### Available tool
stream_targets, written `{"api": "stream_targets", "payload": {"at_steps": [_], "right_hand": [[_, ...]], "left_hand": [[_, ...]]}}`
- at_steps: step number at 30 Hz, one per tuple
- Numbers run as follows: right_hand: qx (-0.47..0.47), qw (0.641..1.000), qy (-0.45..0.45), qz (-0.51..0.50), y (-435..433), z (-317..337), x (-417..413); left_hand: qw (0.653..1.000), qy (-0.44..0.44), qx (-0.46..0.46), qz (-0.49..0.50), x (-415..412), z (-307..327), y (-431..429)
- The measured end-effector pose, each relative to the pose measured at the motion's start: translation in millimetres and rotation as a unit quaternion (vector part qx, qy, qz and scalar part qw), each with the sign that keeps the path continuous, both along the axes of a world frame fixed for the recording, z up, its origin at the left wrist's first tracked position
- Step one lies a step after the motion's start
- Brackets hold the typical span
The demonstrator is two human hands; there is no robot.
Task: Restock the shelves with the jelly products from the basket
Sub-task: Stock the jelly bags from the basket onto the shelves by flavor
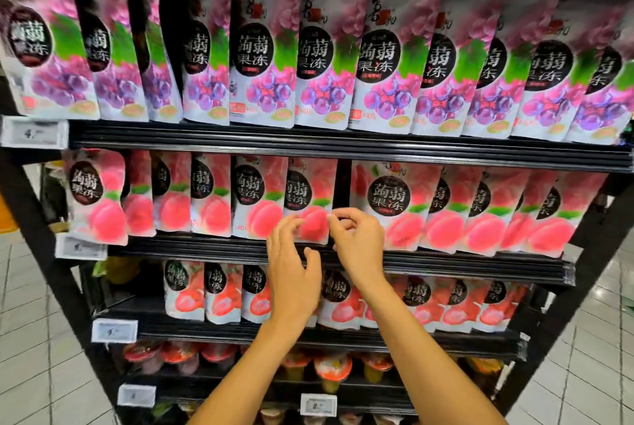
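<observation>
A peach jelly pouch (pixel 310 198) stands in the second shelf row, just left of a narrow dark gap (pixel 341 184). My left hand (pixel 291 273) reaches up from below, and its loosely bent fingers touch the pouch's lower front while the thumb hangs apart under it. My right hand (pixel 358 242) is beside it, with curled fingertips pinching the pouch's lower right edge. More peach pouches (pixel 391 205) fill the row on both sides. The basket is not in view.
Grape jelly pouches (pixel 384 57) pack the top shelf. Red-fruit pouches (pixel 219 294) stand on the third shelf, with bare space at its left end. Jelly cups (pixel 331 369) sit lower down. White price tags (pixel 115 330) hang on the black shelf edges. Tiled floor flanks the rack.
</observation>
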State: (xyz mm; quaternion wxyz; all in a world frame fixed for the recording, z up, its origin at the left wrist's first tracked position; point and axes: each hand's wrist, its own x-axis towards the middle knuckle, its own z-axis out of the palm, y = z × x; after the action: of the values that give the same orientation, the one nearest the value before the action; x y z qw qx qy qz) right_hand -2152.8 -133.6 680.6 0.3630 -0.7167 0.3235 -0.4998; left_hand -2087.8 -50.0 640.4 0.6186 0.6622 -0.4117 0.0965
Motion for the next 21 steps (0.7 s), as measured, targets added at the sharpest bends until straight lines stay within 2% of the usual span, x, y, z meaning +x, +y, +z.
{"api": "stream_targets", "payload": {"at_steps": [7,13,17,21], "right_hand": [[0.01,0.997,-0.016,-0.072,-9,-2,-35],[0.004,0.995,-0.018,-0.097,-15,0,-56],[0.015,0.995,-0.03,-0.098,-13,1,-55],[-0.014,0.985,-0.097,-0.143,-1,0,-44]], "left_hand": [[0.996,-0.03,0.051,-0.073,-24,-2,-5],[0.993,-0.033,0.035,-0.107,-41,0,-9],[0.994,-0.022,0.042,-0.097,-33,2,-5],[0.998,-0.023,0.018,-0.058,-11,3,9]]}}
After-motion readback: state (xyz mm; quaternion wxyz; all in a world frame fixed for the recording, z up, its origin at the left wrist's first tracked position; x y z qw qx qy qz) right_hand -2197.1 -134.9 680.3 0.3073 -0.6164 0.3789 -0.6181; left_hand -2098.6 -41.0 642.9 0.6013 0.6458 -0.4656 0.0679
